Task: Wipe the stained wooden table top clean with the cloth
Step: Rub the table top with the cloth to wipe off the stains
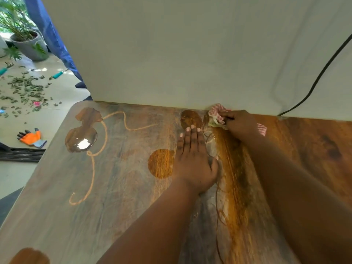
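Note:
The wooden table top (123, 187) is dull grey with a film over its left and middle. Its right part (304, 149) shows clean orange-brown wood, with wet streaks running down the middle. A puddle (82, 138) and round bare patches (161, 163) mark the grey area. My right hand (241, 123) grips a bunched red-and-white checked cloth (216, 116) at the table's far edge, against the white sheet. My left hand (194, 159) lies flat on the table, fingers straight, just left of the streaks.
A white sheet (190, 54) hangs along the table's far edge, with a black cable (314, 82) across it at the right. On the floor to the left lie an orange glove (31, 138), scattered leaves (24, 88), teal-handled tools and a grey plant pot (28, 44).

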The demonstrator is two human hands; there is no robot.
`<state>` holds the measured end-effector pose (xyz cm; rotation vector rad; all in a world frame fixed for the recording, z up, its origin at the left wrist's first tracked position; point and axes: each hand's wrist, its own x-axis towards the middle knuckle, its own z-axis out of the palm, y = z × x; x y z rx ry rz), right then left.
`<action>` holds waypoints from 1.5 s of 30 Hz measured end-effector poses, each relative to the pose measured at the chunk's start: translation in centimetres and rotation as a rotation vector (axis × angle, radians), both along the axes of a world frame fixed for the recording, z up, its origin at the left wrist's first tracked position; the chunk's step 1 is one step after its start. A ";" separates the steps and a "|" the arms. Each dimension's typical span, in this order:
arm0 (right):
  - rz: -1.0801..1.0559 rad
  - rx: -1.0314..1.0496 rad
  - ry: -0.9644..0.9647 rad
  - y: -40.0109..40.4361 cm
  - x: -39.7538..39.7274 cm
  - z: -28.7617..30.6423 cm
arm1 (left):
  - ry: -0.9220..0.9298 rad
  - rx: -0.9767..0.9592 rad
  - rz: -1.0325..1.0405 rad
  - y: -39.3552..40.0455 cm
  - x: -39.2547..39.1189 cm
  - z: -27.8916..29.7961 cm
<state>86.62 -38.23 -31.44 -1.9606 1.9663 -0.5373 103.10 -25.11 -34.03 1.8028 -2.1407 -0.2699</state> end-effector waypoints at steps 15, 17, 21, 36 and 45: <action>0.337 0.009 0.061 -1.2 9.6 -0.5 | 0.081 0.037 0.029 0.4 0.0 0.6; 0.481 0.113 -0.066 -1.5 9.3 0.1 | 0.081 -0.011 0.033 0.6 0.1 0.6; 0.389 0.188 -0.112 -1.9 5.4 1.8 | 0.078 -0.038 0.007 0.6 0.0 0.4; 0.434 0.126 -0.006 0.1 4.8 -0.4 | 0.037 0.050 0.195 -2.7 10.4 2.5; 0.483 0.013 0.137 11.4 10.2 -2.6 | 0.024 0.118 0.161 0.8 10.7 1.1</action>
